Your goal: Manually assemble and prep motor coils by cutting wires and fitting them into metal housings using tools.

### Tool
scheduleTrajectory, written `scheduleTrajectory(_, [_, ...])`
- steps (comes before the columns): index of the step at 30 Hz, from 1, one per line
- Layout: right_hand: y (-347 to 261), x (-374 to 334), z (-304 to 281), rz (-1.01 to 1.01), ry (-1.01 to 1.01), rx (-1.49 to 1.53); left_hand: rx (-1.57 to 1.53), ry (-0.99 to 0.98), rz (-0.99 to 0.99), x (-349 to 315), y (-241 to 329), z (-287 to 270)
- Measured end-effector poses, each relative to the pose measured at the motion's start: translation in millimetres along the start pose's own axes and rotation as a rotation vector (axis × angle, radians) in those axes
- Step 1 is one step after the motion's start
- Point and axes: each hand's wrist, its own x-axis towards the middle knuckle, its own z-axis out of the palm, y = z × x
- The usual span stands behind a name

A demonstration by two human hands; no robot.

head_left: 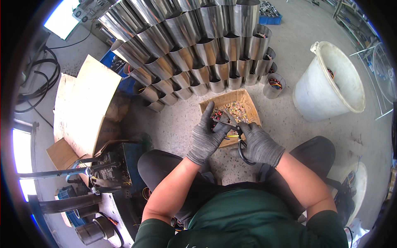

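The right hand is gripping the pliers by the black handles, fingers closed around them. The pliers' long axis is running from the right palm up-left, nose pointing toward the left hand. The left hand's fingers are pinching at the nose; what they are clamping cannot be told. Both hands are working just above the box's near edge. Bare floor is lying between the box and the bucket; steel cylinders are crowding its far side.

Rows of shiny steel cylindrical shells stacked on concrete floor. Large white plastic bucket stood to right. Blue plastic crate set behind stack. Flattened brown cardboard sheets leaned at left, black cables coiled beyond.
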Motion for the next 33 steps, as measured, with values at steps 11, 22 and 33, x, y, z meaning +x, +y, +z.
scheduleTrajectory(11, [24.1, 15.9, 47.1, -0.032, 0.027, 0.226, 0.256, 0.063, 0.107, 2.7, -4.8, -2.9])
scheduleTrajectory(22, [43.6, 36.5, 59.4, 0.094, -0.011, 0.386, 0.209, 0.142, 0.105, 4.0, -14.4, 6.0])
scheduleTrajectory(33, [51.3, 38.4, 35.2, 0.246, 0.165, 0.531, -0.214, 0.100, -0.094, -5.4, 3.4, -4.0])
